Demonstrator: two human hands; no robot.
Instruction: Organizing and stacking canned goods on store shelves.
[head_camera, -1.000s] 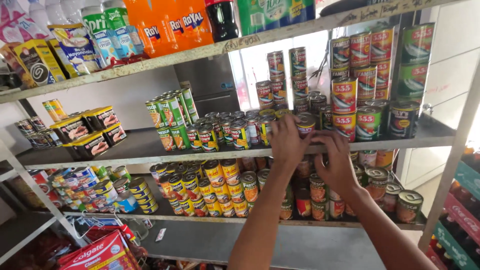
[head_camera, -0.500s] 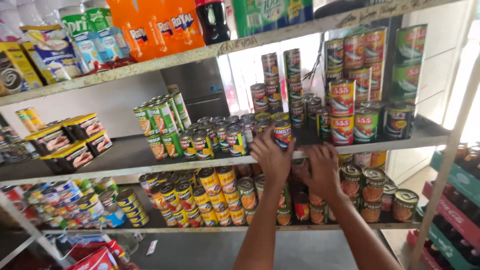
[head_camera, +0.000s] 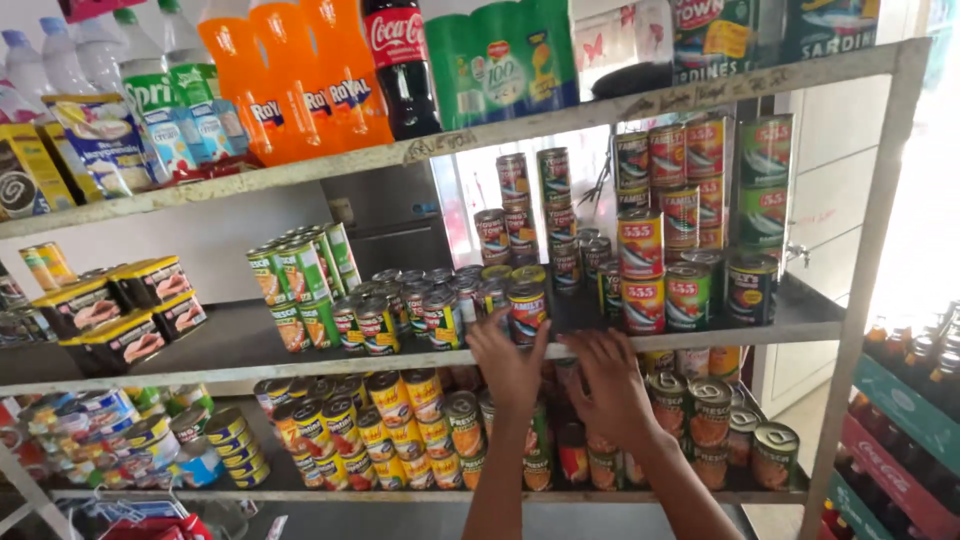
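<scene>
1. Setting first: a small shop, with a metal shelf rack (head_camera: 640, 345) filling the whole frame and bright daylight coming in at the right edge.
2. Upper left of the frame: the top shelf holds clear and green bottles, then orange soda bottles (head_camera: 300, 80) and one dark cola bottle (head_camera: 400, 65) toward the middle.
3. Left on the middle shelf: flat black-and-yellow tins (head_camera: 120, 310). Further in sits a cluster of green-labelled cans (head_camera: 300, 290), and stacked red and green cans (head_camera: 690, 230) are on the right.
4. The bottom shelf is packed with yellow-and-red cans (head_camera: 400, 420) from left to centre.
5. Lower centre: the left hand (head_camera: 510, 365) is up at the middle shelf's front edge, fingers loosely spread, fingertips touching a dark-labelled can (head_camera: 527, 305). It isn't wrapped around the can.
6. Just right of it: the right hand (head_camera: 610, 385) is open too, palm away from the camera, fingers against the shelf edge. I can't tell if it grips anything.
7. Lower right: crates of bottles (head_camera: 900, 420) beside the rack.
</scene>
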